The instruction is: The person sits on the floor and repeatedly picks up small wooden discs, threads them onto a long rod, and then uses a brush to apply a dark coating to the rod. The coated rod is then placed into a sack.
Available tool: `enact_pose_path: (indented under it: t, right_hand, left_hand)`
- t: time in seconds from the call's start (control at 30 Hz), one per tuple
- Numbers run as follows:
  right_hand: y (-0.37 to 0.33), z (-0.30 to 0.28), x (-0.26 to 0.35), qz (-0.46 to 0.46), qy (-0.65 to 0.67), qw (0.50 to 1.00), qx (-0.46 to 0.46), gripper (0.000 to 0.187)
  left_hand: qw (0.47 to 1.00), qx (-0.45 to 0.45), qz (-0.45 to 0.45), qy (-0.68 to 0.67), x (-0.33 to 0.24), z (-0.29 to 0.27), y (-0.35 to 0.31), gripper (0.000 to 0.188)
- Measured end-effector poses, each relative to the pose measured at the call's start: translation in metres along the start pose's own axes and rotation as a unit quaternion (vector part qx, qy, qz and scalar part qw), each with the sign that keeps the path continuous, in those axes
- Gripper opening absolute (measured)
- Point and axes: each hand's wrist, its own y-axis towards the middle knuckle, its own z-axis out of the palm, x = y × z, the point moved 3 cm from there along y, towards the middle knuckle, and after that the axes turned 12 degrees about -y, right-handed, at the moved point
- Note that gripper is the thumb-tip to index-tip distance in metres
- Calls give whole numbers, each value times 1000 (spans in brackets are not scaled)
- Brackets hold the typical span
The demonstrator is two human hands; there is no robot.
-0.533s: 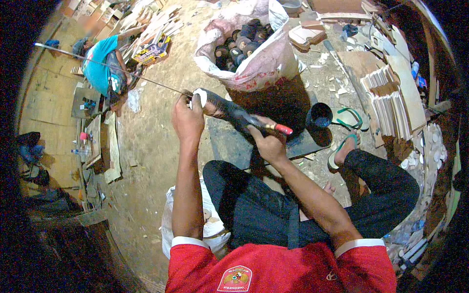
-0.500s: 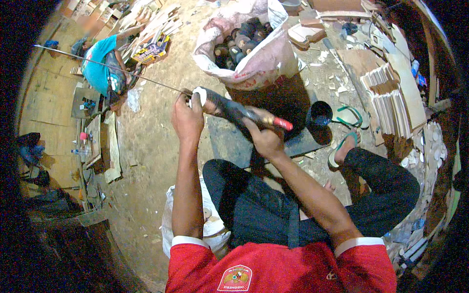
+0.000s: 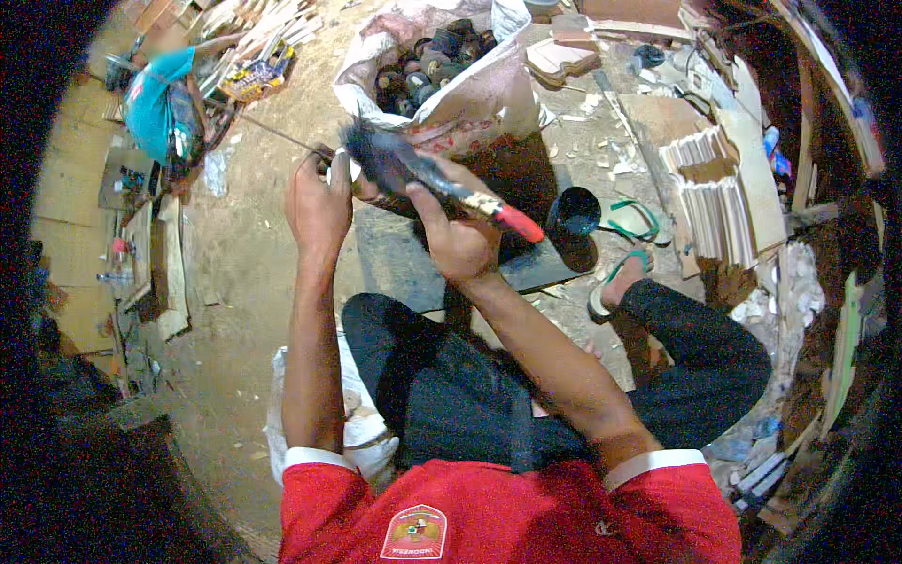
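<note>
My right hand (image 3: pixel 460 246) is closed round a paintbrush (image 3: pixel 484 206) with a red-tipped handle and dark bristles. The bristles, smeared by motion, point up and left toward my left hand (image 3: pixel 318 207). That hand is closed on a thin rod (image 3: pixel 282 133), which sticks out to the upper left, and a pale round-ended piece (image 3: pixel 349 169) sits by its fingertips. How the piece joins the rod is hidden by the fingers and the brush. To the right of my right hand, a black bowl (image 3: pixel 575 211) stands beside a dark board (image 3: pixel 413 277).
Ahead stands an open white sack (image 3: pixel 498 103) full of dark round pieces. Stacked pale wooden slats (image 3: pixel 711 211) lie at the right, near a green-strapped sandal (image 3: pixel 634 221). A co-worker in a teal shirt (image 3: pixel 162 108) sits at the upper left. Another white sack (image 3: pixel 362 442) is by my left knee.
The brush has lifted and swung up toward my left hand, its bristles now showing near the pale end. Both hands appear further left as the whole view has shifted.
</note>
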Motion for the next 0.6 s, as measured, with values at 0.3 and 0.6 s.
enact_pose_path:
  t: [0.3, 0.6]
  right_hand:
    - [-6, -20, -13, 133, -64, 988, 41, 27]
    - [2, -20, -12, 193, -52, 979, 47, 27]
  left_hand:
    - [999, 7, -11, 37, -21, -7, 6, 26]
    - [992, 6, 128, -13, -25, -8, 7, 18]
